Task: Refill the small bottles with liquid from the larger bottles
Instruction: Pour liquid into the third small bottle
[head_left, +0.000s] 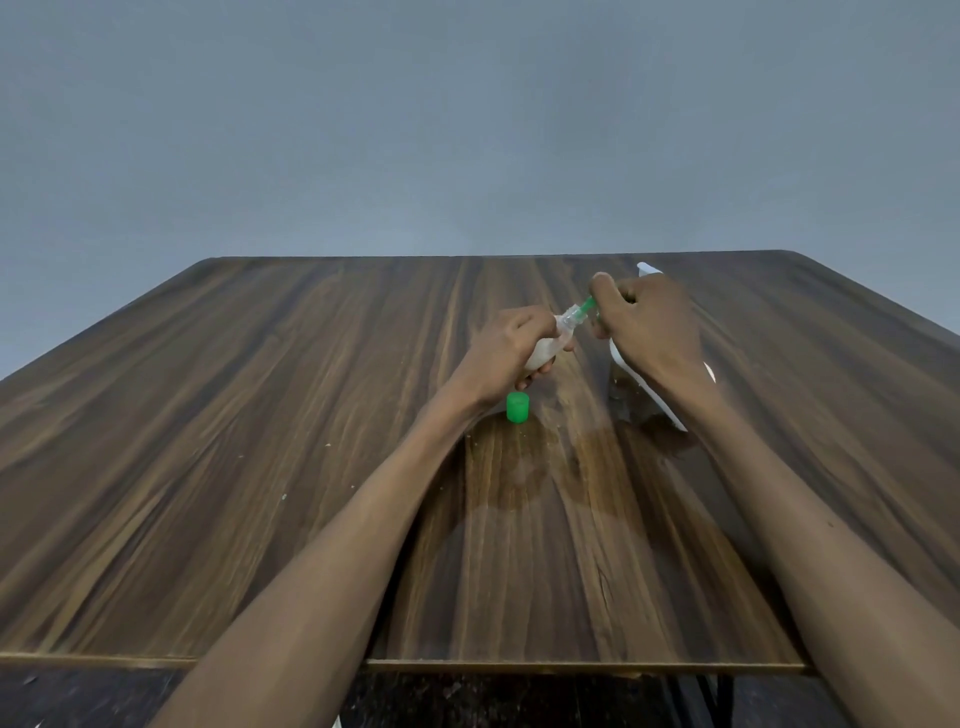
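Small bottle (550, 343), held above the wooden table (260, 441) right of centre toward the far edge. Its long axis is tilted, base toward the near left and clear neck toward the far right. The left hand (511, 353) grips the white-filled body, fingers curled round it. The right hand (649, 322) pinches a green nozzle (587, 306) at the bottle mouth, in line with the same axis; its other fingers are curled. A green cap (518, 407) stands upright on the table just near of the left hand. A white larger bottle (647, 270) lies mostly hidden behind the right hand and forearm; its orientation cannot be told. A wet patch (545, 478) darkens the wood nearer the viewer.
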